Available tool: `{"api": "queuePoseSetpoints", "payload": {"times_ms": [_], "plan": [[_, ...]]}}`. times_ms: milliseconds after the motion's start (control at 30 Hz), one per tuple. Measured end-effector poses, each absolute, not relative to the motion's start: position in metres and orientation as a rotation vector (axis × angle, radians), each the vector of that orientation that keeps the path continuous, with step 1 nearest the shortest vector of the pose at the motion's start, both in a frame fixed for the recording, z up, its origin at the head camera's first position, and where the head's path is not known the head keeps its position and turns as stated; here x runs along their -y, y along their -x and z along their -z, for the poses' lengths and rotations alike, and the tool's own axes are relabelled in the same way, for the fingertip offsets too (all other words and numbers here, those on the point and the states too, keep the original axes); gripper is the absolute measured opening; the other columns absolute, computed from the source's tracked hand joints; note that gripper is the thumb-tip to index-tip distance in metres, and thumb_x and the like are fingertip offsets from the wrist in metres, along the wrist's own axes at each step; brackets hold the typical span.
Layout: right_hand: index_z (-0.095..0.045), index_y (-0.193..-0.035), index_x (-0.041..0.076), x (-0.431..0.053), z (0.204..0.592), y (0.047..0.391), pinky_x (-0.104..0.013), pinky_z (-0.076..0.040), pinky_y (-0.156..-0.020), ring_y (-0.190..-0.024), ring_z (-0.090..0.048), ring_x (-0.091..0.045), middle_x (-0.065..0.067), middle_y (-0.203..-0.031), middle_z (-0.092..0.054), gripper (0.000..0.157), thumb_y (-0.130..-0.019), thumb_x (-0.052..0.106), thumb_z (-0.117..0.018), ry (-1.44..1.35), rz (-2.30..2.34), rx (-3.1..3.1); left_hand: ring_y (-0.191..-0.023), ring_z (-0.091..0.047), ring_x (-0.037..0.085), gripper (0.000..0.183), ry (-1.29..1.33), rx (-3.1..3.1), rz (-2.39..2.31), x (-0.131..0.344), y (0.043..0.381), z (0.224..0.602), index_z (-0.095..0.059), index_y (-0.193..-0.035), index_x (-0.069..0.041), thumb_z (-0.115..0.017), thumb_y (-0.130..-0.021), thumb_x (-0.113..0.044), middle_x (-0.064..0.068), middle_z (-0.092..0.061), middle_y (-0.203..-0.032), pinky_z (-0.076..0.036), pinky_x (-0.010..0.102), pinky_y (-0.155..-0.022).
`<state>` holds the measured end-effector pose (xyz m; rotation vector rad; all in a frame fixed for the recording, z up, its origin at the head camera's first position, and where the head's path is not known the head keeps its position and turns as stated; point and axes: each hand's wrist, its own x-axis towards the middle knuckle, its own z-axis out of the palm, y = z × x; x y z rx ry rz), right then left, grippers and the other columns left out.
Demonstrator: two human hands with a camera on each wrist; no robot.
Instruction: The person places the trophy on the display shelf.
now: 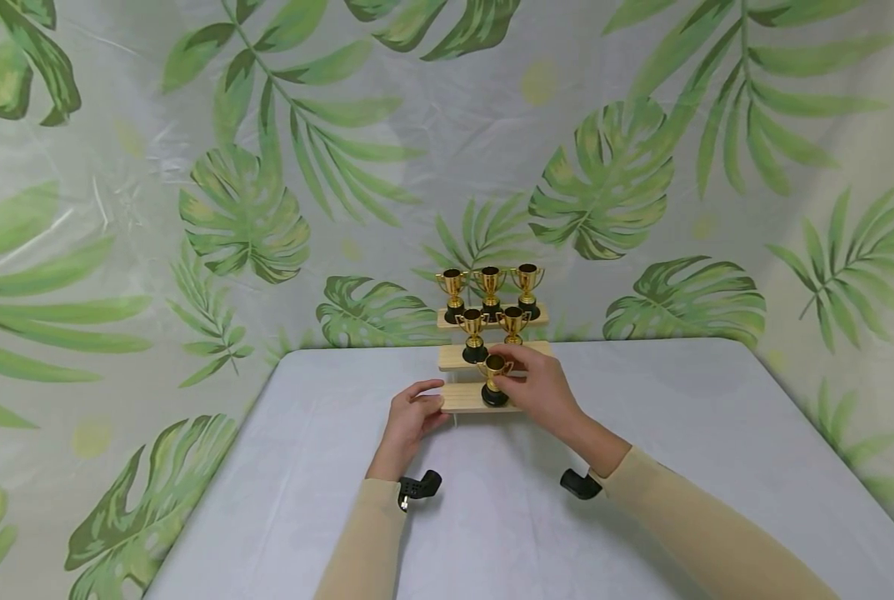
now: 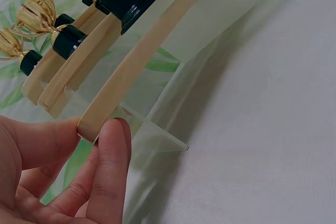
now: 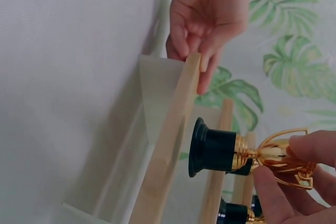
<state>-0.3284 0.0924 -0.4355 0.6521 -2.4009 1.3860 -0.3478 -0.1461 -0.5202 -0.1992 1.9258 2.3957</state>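
A small gold trophy with a black base is in my right hand, which pinches it by the cup. In the right wrist view, the base of this trophy appears slightly off the lowest wooden board. My left hand pinches the left end of that board, thumb and fingers on opposite faces, as the left wrist view shows. Two similar trophies stand on the middle board. The top board carries three more trophies in a row.
Translucent side panels support the three-step stand on a white-covered table. Behind it hangs a leaf-patterned cloth. Each wrist wears a black camera mount, close above the table.
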Motion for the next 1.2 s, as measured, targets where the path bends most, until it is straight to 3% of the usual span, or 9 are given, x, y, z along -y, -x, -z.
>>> {"api": "queuePoseSetpoints", "payload": {"times_ms": [133,400,767,1000,1200], "plan": [[-0.067,-0.129,0.010,-0.092,0.437,0.332,-0.035,-0.059,-0.081,-0.097,-0.069,-0.017,-0.003,-0.114,-0.069,0.043,-0.087,0.005,-0.078,-0.646,-1.385,2.401,-0.100,-0.067,0.036,0.038,0.203,-1.915,-2.398,0.146,0.348,0.519,-0.063,-0.132,-0.002,-0.064,-0.094,0.003,0.031,-0.060,-0.124,-0.059,0.030,-0.073],[-0.067,-0.130,0.012,-0.089,0.443,0.337,-0.037,-0.058,-0.081,-0.095,-0.069,-0.017,0.000,-0.117,-0.069,0.043,-0.088,0.008,-0.077,-0.639,-1.356,2.420,-0.085,-0.069,0.025,0.038,0.207,-1.904,-2.399,0.147,0.349,0.519,-0.064,-0.130,-0.002,-0.065,-0.093,0.004,0.032,-0.061,-0.120,-0.059,0.033,-0.075],[-0.066,-0.132,0.017,-0.088,0.445,0.342,-0.037,-0.059,-0.075,-0.096,-0.070,-0.022,-0.001,-0.121,-0.069,0.045,-0.089,0.014,-0.078,-0.578,-1.319,2.487,-0.083,-0.069,0.022,0.037,0.197,-1.915,-2.398,0.147,0.347,0.519,-0.064,-0.130,-0.001,-0.065,-0.094,0.002,0.031,-0.062,-0.119,-0.059,0.031,-0.073],[-0.067,-0.130,0.019,-0.088,0.445,0.347,-0.037,-0.058,-0.073,-0.094,-0.070,-0.019,0.000,-0.114,-0.070,0.043,-0.089,0.014,-0.078,-0.585,-1.322,2.481,-0.092,-0.069,0.029,0.034,0.192,-1.906,-2.406,0.148,0.347,0.520,-0.066,-0.127,-0.003,-0.065,-0.094,0.003,0.031,-0.061,-0.122,-0.059,0.032,-0.074],[-0.066,-0.133,0.019,-0.088,0.446,0.347,-0.037,-0.058,-0.074,-0.094,-0.070,-0.019,-0.002,-0.124,-0.068,0.045,-0.090,0.014,-0.077,-0.588,-1.344,2.475,-0.089,-0.070,0.027,0.036,0.198,-1.894,-2.404,0.149,0.347,0.519,-0.065,-0.129,-0.002,-0.065,-0.094,0.003,0.032,-0.061,-0.123,-0.059,0.031,-0.073]]}}
